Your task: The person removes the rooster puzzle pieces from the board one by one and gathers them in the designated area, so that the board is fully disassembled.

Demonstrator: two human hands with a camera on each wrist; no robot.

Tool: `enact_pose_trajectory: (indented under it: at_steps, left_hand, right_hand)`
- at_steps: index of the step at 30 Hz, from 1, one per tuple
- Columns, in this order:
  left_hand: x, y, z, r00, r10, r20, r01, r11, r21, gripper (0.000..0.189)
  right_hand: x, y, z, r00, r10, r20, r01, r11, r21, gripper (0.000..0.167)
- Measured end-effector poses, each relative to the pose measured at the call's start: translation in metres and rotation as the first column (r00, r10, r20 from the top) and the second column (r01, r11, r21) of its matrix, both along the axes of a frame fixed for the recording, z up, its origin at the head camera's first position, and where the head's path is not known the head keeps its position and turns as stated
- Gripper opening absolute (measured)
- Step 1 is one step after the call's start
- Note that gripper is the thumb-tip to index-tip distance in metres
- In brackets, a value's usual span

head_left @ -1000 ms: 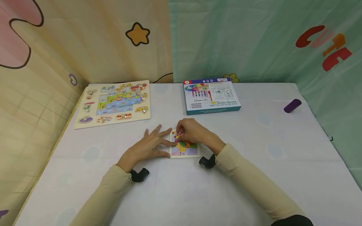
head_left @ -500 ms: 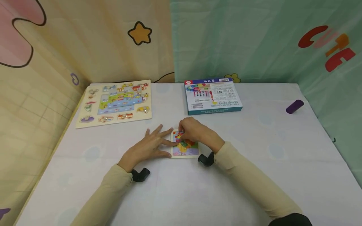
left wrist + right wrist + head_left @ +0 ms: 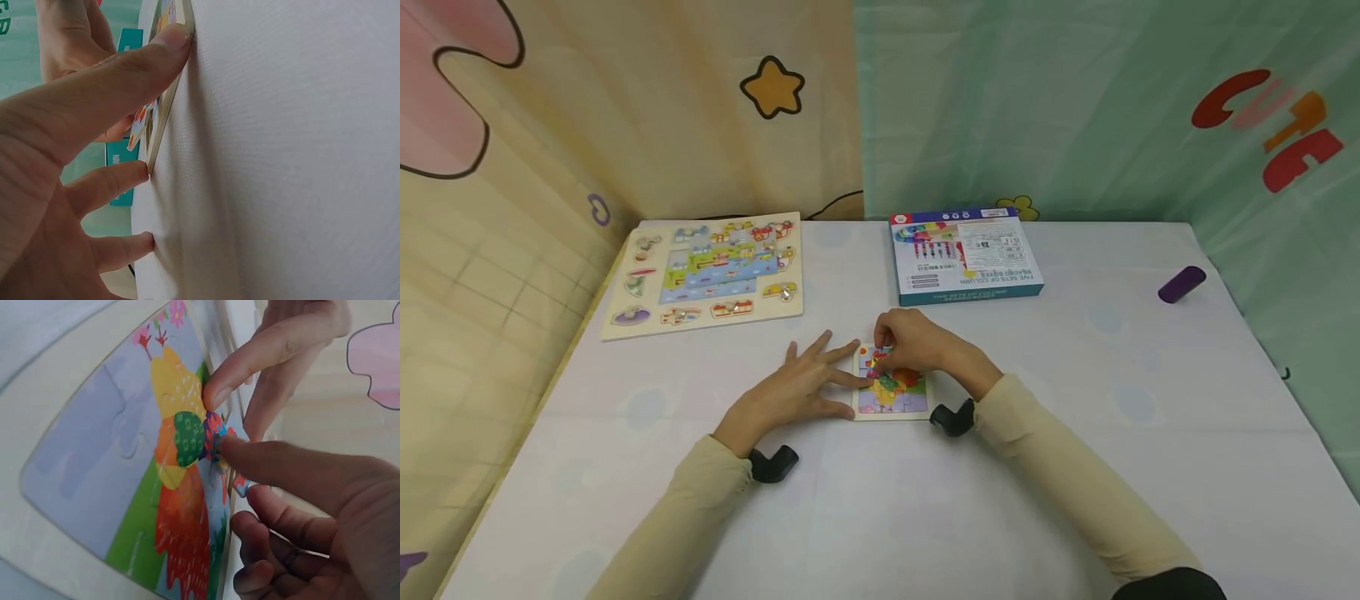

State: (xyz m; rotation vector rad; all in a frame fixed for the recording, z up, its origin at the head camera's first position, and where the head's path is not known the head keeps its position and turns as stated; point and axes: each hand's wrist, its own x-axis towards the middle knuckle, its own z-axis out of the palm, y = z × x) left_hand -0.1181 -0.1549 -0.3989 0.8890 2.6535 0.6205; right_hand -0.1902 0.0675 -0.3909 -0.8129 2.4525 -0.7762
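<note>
A small jigsaw puzzle in a pale frame (image 3: 891, 416) lies on the table; its picture is a rooster-like bird (image 3: 181, 440). My left hand (image 3: 793, 387) spreads its straight fingers along the frame's left side, its thumb pressing the near left corner and its fingertips touching the edge. With thumb and fingers, my right hand (image 3: 917, 342) pinches a puzzle piece (image 3: 139, 128) at the far left corner. In the left wrist view that piece is tilted up, its raised edge standing off the frame. My right fingers partly hide the piece in the right wrist view.
A wooden knob-puzzle board (image 3: 700, 329) lies at the back left, with picture sheets on it. Behind the hands is a flat teal-and-white box (image 3: 970, 258). At the right lies a dark purple cylinder (image 3: 1182, 284). Printed curtains (image 3: 1037, 108) border the table's back.
My right hand has shifted a little away from me and lifted slightly at the wrist, uncovering more of the bird picture. The left hand keeps its place on the frame.
</note>
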Motion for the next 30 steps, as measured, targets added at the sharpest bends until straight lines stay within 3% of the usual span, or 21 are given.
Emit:
enact_pose_trajectory:
  at_steps: [6,13,30]
  left_hand:
    - [0.0,0.001,0.001,1.0,0.002,-0.004,-0.002,1.0,-0.008,0.048]
    - [0.0,0.001,0.0,1.0,0.002,-0.005,-0.002,1.0,-0.014,0.047]
    - [0.0,0.002,0.001,1.0,0.009,0.02,-0.009,1.0,-0.011,0.048]
  right_hand:
    - [0.0,0.006,-0.003,1.0,-0.022,0.006,0.022,0.994,-0.105,0.012]
    - [-0.001,0.01,-0.004,0.997,-0.058,0.051,0.067,0.982,-0.178,0.011]
    - [0.0,0.013,-0.005,0.99,-0.059,0.131,0.096,0.95,-0.298,0.006]
